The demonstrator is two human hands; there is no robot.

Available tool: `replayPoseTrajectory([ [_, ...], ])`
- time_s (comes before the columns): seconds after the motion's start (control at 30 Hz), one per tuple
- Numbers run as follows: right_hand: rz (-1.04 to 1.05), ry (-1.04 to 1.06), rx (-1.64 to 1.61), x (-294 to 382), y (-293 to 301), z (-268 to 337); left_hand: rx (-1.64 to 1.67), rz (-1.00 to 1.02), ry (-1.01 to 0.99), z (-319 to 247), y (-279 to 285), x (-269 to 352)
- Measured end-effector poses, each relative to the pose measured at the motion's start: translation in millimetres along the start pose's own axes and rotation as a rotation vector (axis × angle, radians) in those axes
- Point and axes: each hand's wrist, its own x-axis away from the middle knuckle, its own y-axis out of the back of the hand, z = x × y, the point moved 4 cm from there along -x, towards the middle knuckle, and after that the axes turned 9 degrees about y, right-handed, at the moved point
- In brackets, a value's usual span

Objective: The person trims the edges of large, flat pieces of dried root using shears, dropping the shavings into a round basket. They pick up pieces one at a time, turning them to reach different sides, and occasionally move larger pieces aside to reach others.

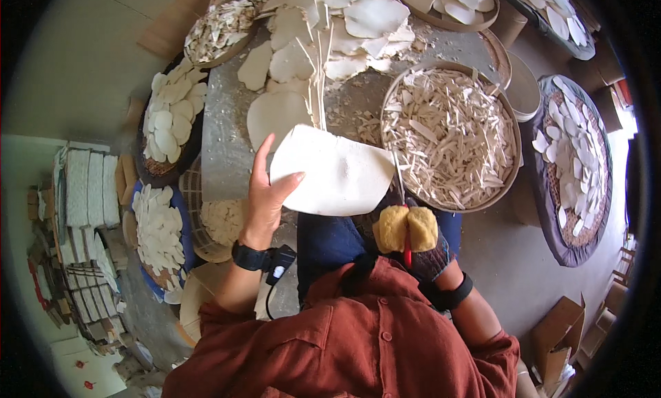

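Observation:
My left hand (271, 191) grips a broad, thin whitish slice (333, 173) by its left edge, thumb on top. In my right hand (423, 251), which wears a dark knitted glove, is a pair of scissors (399, 178) with red handles and yellow padding wrapped around them. The scissor blades stand at the slice's right edge; whether they are parted cannot be told. Just right of them, a round shallow tray (516, 163) holds many pale trimmed strips (449, 134). Larger pale slices (276, 114) lie on the metal table behind my left hand.
The grey metal table (222, 140) bears more stacked slices (374, 18) at the back. Round trays of pale pieces stand left (168, 119) and right (573, 160). A woven basket (199, 232) is beside my left forearm, and a cardboard box (557, 331) lies at lower right.

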Motion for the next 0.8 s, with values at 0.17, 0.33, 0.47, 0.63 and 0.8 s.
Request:
replayPoseTrajectory([
  [0.17, 0.098, 0.033, 0.127, 2.3, -4.3, 15.1, 0.018, -0.179, -0.159, 1.2, 11.4, -12.8],
  [0.33, 0.101, 0.081, 0.245, 4.1, -2.4, 19.5, -0.062, -0.115, -0.112, -7.0, 11.5, -32.7],
  [0.47, 0.057, -0.043, -0.120, 5.1, -6.5, 23.7, -0.046, -0.092, -0.128, -16.3, 10.4, -34.9],
  [0.63, 0.009, -0.079, -0.394, 8.9, -3.8, 6.4, -0.014, -0.007, -0.068, -19.9, 3.4, -35.4],
  [0.8, 0.198, -0.058, 0.048, 7.8, -3.9, 25.7, -0.047, 0.001, -0.039, -18.2, 24.8, -28.2],
])
